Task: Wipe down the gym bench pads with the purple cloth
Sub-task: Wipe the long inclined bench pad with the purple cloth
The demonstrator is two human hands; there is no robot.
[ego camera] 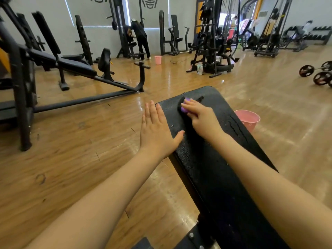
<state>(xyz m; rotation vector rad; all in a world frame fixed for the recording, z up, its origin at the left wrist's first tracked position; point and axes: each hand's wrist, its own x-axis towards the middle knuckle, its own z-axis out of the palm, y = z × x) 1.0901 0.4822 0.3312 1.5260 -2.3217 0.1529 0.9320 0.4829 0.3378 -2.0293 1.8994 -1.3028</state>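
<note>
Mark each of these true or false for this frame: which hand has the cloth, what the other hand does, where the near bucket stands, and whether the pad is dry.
1. The right hand holds the purple cloth on the bench pad. True.
2. The left hand grips a spray bottle. False: it lies flat with straight fingers at the pad's left edge, holding nothing.
3. A pink bucket stands on the floor to the right of the pad. True.
4. The pad's surface is fully dry. False: droplets and wet streaks show on it.
</note>
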